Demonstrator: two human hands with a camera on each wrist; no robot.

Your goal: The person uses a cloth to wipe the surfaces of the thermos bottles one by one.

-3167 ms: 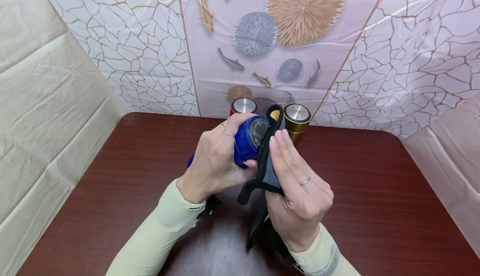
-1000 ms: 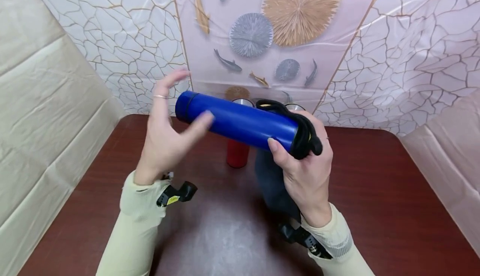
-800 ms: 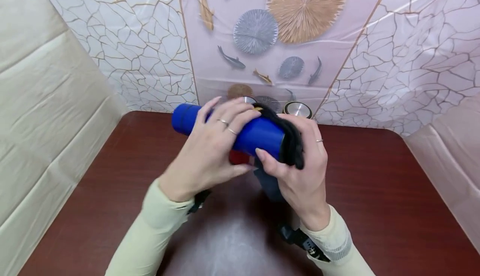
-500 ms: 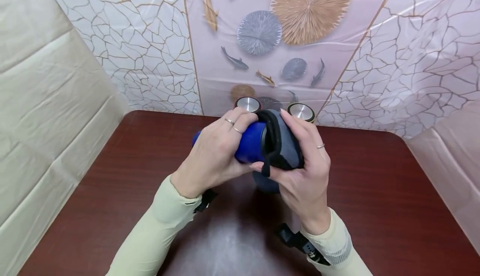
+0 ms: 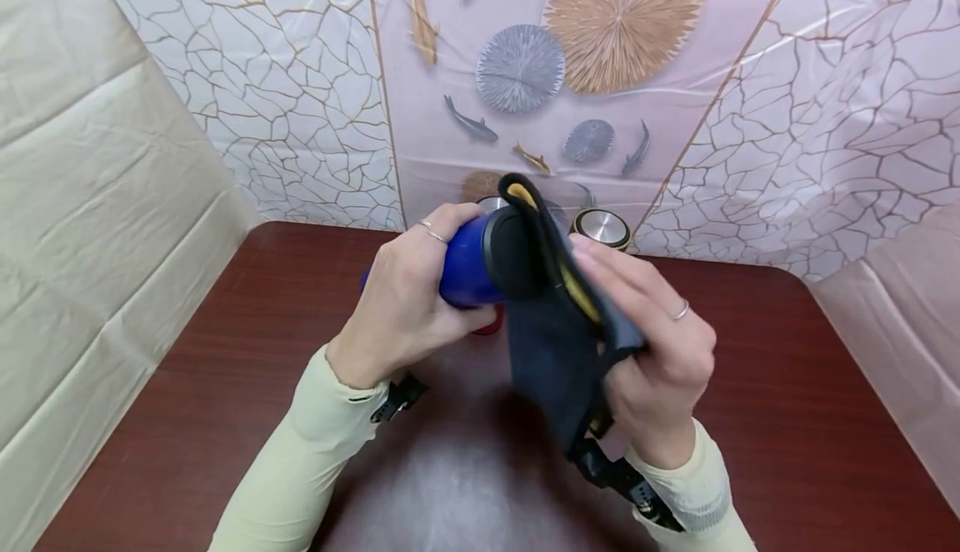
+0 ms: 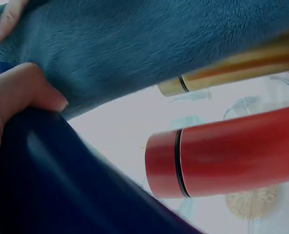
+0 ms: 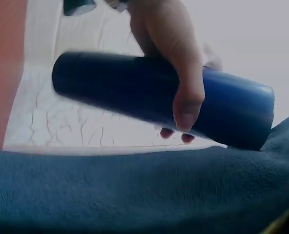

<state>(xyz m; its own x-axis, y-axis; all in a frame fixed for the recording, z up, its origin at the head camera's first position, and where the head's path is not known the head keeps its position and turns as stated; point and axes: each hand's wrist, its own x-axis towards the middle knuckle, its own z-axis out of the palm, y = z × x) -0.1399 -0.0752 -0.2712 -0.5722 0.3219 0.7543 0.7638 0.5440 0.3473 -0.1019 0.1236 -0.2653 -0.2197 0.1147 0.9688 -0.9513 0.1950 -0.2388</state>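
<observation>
My left hand [image 5: 401, 289] grips a blue vacuum flask [image 5: 467, 264] round its body, tilted with its dark round base toward the right. The right wrist view shows the flask [image 7: 120, 85] nearly lengthwise, the left thumb across it. My right hand [image 5: 660, 343] holds a grey cloth [image 5: 547, 352] with black edging and a yellow side. The cloth's upper fold stands right at the flask's base, and the rest hangs down below it. In the left wrist view the plush cloth [image 6: 134, 44] passes just beyond the left thumb.
Behind the hands a red flask [image 6: 232, 151] and a gold flask [image 6: 232, 70] stand upright, mostly hidden in the head view, where the gold one's silver lid [image 5: 602, 227] shows. The brown table [image 5: 787, 402] meets a patterned backdrop [image 5: 517, 68] at the back.
The left hand let go of the blue flask, then took hold of it again. The right hand, earlier round the flask's base through the cloth, has moved right, and the cloth now hangs more spread out.
</observation>
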